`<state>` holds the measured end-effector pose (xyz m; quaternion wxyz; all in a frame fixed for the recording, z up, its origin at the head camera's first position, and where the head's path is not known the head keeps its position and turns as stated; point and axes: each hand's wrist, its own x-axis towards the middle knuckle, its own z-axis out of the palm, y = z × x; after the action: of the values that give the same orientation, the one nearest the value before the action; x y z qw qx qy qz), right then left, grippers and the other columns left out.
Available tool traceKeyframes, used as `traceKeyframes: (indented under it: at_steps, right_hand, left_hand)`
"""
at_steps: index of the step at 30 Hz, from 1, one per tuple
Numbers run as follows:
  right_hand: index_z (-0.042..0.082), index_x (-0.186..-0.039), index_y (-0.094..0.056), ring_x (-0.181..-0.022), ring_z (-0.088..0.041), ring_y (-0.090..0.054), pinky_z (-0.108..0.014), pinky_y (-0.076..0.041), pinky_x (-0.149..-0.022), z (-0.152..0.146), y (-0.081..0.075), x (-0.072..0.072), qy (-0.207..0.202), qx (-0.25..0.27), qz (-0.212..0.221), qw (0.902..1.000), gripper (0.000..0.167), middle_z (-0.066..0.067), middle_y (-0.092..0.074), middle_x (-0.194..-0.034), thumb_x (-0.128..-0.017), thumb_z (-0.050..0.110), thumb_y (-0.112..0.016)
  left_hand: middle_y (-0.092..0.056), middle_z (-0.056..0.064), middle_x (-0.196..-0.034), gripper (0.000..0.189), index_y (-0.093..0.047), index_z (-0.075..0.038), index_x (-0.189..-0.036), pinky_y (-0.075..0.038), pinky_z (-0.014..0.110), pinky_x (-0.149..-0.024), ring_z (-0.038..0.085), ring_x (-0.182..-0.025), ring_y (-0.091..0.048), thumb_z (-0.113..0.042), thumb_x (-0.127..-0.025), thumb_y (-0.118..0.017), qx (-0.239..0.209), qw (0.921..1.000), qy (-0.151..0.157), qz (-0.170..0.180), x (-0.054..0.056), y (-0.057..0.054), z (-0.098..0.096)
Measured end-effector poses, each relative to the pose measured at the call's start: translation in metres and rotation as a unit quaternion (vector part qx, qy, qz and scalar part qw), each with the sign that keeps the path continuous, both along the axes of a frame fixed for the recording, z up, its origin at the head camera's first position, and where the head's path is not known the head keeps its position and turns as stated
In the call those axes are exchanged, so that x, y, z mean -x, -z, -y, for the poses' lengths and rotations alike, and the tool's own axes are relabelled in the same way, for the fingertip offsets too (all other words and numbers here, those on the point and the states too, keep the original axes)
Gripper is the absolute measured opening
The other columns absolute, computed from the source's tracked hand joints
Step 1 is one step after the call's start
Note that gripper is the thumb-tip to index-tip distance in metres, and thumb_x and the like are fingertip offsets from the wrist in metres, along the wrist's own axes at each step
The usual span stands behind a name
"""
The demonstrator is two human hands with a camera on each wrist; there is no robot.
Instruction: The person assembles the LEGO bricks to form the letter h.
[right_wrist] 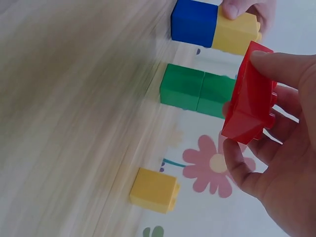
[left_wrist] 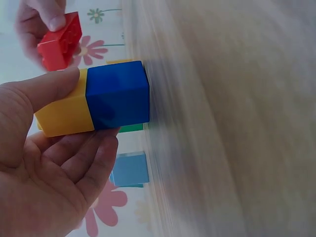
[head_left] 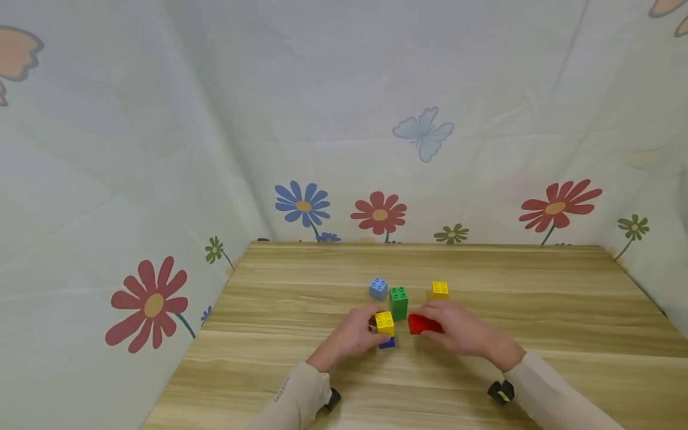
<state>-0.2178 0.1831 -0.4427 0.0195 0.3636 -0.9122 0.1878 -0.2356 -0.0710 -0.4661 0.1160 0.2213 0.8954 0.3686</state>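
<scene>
My left hand [head_left: 352,334] grips a yellow brick [head_left: 384,321] by its sides, between thumb and fingers. A dark blue brick [left_wrist: 118,94] is joined beneath the yellow one. Its underside is on or very close to the tabletop. My right hand [head_left: 464,329] pinches a longer red brick [right_wrist: 249,96] between thumb and fingers, tilted and off the table in the right wrist view. Between the hands and slightly behind them stands a stack of two green bricks [right_wrist: 182,86], apart from both held pieces.
A light blue brick [head_left: 378,289] stands behind the left hand, left of the green stack. Beyond the right hand is a single yellow brick [head_left: 439,290]. The wooden table [head_left: 301,269] ends at a cloth backdrop [head_left: 333,119] with printed flowers.
</scene>
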Motion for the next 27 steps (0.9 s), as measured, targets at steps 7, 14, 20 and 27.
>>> traceKeyframes:
  at_steps: [7,14,20,27]
  right_hand:
    - [0.011,-0.125,-0.059,-0.096,-0.013,-0.053,-0.036,-0.050,-0.083,0.005,-0.004,-0.005,-0.008,0.016,0.010,0.9998,0.039,0.001,-0.057,-0.117,-0.090,0.025,-0.066]
    - [0.010,-0.129,-0.056,-0.097,-0.012,-0.054,-0.032,-0.051,-0.083,0.011,-0.006,-0.006,-0.015,0.028,0.036,0.9989,0.041,0.000,-0.055,-0.120,-0.091,0.023,-0.065]
    - [0.009,-0.129,-0.056,-0.098,-0.012,-0.054,-0.031,-0.050,-0.084,0.015,-0.007,-0.008,-0.016,0.031,0.031,0.9989,0.043,0.000,-0.056,-0.120,-0.090,0.021,-0.066]
    - [0.010,-0.129,-0.056,-0.099,-0.012,-0.054,-0.033,-0.050,-0.085,0.019,-0.008,-0.010,-0.012,0.033,0.025,0.9991,0.043,0.001,-0.057,-0.120,-0.089,0.021,-0.067]
  left_hand:
    - [-0.062,-0.010,-0.099,0.032,-0.058,-0.016,-0.111,-0.049,0.028,-0.079,0.009,-0.091,-0.058,-0.024,-0.083,-0.074,0.007,0.9999,0.012,-0.003,-0.002,-0.002,-0.003]
    - [-0.062,-0.011,-0.099,0.029,-0.058,-0.019,-0.107,-0.049,0.028,-0.079,0.007,-0.091,-0.058,-0.025,-0.083,-0.074,0.003,0.9997,0.024,-0.009,-0.003,0.000,-0.005]
    - [-0.062,-0.014,-0.101,0.028,-0.059,-0.022,-0.108,-0.049,0.027,-0.081,0.006,-0.093,-0.058,-0.028,-0.084,-0.073,-0.007,0.9994,0.034,-0.003,-0.003,0.001,-0.004]
    - [-0.062,-0.013,-0.105,0.030,-0.059,-0.021,-0.112,-0.049,0.028,-0.083,0.008,-0.097,-0.059,-0.028,-0.085,-0.072,-0.042,0.9982,0.039,0.017,-0.003,0.002,0.000]
